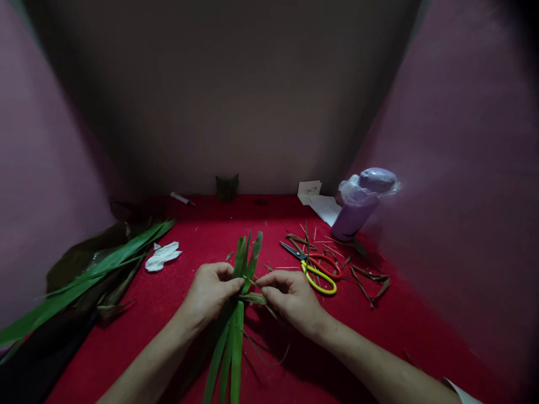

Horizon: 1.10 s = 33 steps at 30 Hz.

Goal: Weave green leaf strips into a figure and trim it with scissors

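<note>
The green leaves are over the red cloth, left of the scissors, pinched by the person's left hand; the right hand, nearer the scissors, pinches a thin strip. Brown scraps lie right of the scissors, a purple container stands beyond, and white tissue lies well to their left

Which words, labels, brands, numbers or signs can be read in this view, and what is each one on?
None can be read with certainty.
White card at the back: dark marks, too small and blurred to read.
Purple container: a dark mark near its base, unreadable.
Pen-like white tool: too small to tell whether it bears lettering.
</note>
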### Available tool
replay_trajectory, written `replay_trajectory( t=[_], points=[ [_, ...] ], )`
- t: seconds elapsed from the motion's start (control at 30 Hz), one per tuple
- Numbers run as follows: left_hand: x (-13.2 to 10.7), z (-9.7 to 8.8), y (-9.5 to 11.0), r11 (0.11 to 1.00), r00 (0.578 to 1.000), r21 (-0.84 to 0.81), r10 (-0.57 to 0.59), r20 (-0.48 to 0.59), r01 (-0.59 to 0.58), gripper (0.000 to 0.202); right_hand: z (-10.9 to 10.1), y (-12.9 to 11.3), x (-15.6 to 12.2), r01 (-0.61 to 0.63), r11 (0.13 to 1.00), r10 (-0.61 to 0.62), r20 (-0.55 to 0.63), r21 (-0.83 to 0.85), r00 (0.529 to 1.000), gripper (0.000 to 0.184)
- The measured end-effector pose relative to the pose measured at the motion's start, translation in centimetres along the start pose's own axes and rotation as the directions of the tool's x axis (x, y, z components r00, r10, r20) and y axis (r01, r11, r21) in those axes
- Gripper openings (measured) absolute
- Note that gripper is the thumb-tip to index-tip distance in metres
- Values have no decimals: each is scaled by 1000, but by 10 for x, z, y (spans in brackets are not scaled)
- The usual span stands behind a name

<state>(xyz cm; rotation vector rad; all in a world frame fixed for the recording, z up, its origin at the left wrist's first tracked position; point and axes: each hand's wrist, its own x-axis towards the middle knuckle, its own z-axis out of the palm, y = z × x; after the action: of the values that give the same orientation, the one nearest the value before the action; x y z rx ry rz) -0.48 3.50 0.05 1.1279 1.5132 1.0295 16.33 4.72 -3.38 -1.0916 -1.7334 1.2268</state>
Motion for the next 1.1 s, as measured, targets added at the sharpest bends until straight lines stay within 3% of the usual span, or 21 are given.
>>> replay_trajectory(
  t=[0.07,0.1,0.23,0.3,0.4,0.6,0.83,1.1],
  points=[
    [0,0,0,1000,1000,1,2,8,-2,18,0,-1,1,-76,994,75,26,74,997,20],
    [0,0,-1,1000,1000,3,4,10,-4,18,0,-2,0,-51,997,50,17,50,999,20],
    [1,-1,-3,1000,1000,15,14,7,-14,18,-2,-5,-2,227,954,-234,-14,-198,972,26],
    [2,-2,-4,1000,1000,24,18,12,-18,17,-2,-4,-3,192,966,-197,-9,-171,980,25],
    [2,-2,-5,999,1000,45,18,16,-19,17,-1,0,-1,30,999,-31,-23,-37,999,21],
    [1,-1,-1,1000,1000,-21,-9,13,9,19,-3,-5,-3,268,932,-274,9,-244,962,25],
    [-2,-3,0,990,993,-103,-89,77,96,17,-1,-3,-1,154,968,-165,-40,-200,986,19],
    [-1,-2,-2,987,993,-121,-104,50,110,15,-2,-5,-3,151,968,-161,-31,-199,987,19]
  ],
)
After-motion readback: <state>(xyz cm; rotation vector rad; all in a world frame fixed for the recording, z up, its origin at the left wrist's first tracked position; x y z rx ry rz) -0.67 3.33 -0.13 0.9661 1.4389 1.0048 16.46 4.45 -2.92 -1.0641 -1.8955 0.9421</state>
